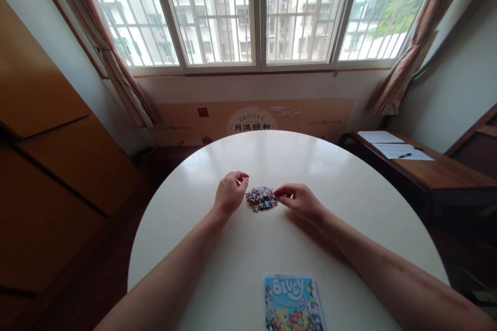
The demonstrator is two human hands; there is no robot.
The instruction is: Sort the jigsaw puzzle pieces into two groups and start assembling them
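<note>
A small heap of mixed-colour jigsaw puzzle pieces [262, 198] lies near the middle of the white round table [287, 158]. At its left edge is my left hand [231, 190], fingers curled in and thumb close to the index finger; anything between them is too small to make out. My right hand [298, 200] reaches in from the other side, its thumb and fingertips pinched at the heap's right edge, seemingly on a puzzle piece. Closer to me lies a blue picture sheet or box [294, 304] with "BLUEY" lettering and cartoon figures, cut off by the bottom of the view.
On the right stands a brown wooden table [446, 176] bearing papers [399, 151] and a dark pen. Wooden cabinets [50, 165] line the left side. Beyond the round table, a printed cardboard panel [186, 114] stands below a barred window [221, 20] with curtains [116, 72].
</note>
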